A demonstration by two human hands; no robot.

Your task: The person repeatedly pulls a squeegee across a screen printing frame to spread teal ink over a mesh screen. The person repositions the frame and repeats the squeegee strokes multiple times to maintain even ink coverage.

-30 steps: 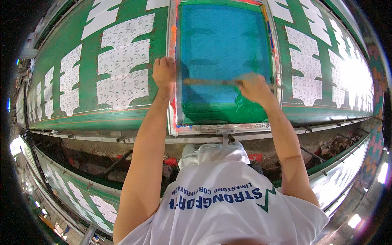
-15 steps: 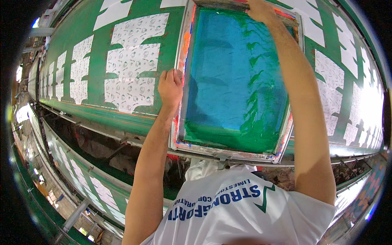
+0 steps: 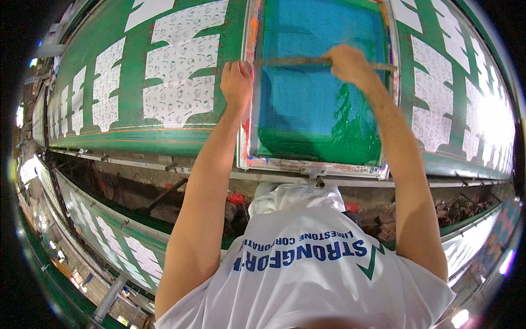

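Note:
A screen printing frame (image 3: pixel 312 164) lies on the long green table in front of me, with blue mesh (image 3: pixel 296 101) inside its paint-smeared rim. My right hand (image 3: pixel 348 67) is wrapped round a squeegee (image 3: pixel 290 62), a long bar lying across the screen from side to side. Green ink (image 3: pixel 346 116) lies in wet, ragged streaks on the near right part of the mesh and along its near end. My left hand (image 3: pixel 237 83) is closed on the frame's left edge; its fingertips are partly hidden.
White printed fabric pieces (image 3: pixel 183 71) lie in rows on the green table (image 3: pixel 129 134) left of the frame, with more pieces (image 3: pixel 430 93) to the right. A metal rail (image 3: pixel 213 174) runs along the near edge. Another table with white pieces (image 3: pixel 143 255) stands at lower left.
My right hand has drawn the squeegee from the screen's far end toward me, leaving more plain blue mesh behind it. My left hand stays at the frame's left edge.

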